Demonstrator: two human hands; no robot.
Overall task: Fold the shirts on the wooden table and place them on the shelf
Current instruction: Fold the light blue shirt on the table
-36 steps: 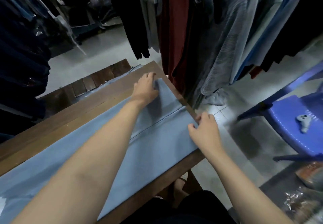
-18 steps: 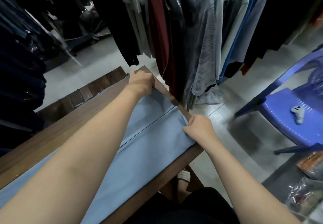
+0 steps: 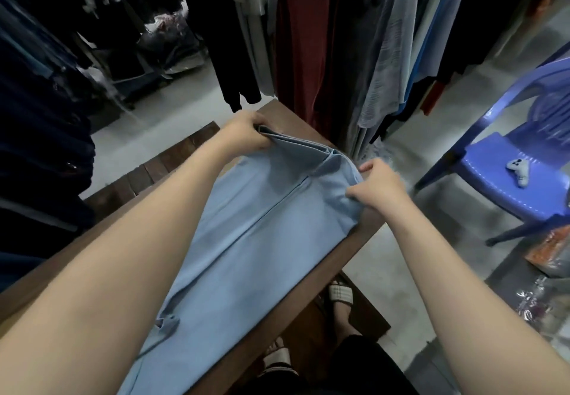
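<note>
A light blue shirt (image 3: 246, 249) lies lengthwise on the wooden table (image 3: 354, 240), folded into a long strip with a seam down its middle. My left hand (image 3: 243, 134) grips the far left corner of the shirt's end. At the far right corner, my right hand (image 3: 374, 186) pinches the cloth. Between both hands the shirt's far end is lifted off the table and curls back toward me. The shirt's near end runs under my left forearm and out of view.
Hanging clothes (image 3: 354, 39) crowd the space just past the table's far end. A blue plastic chair (image 3: 509, 172) with a small white object (image 3: 518, 169) on its seat stands to the right. A dark wooden bench (image 3: 160, 169) lies left of the table. Plastic bags (image 3: 549, 271) sit on the floor at right.
Both hands went from pressing flat on the shirt's far end to gripping its corners, and they have lifted that end up off the table.
</note>
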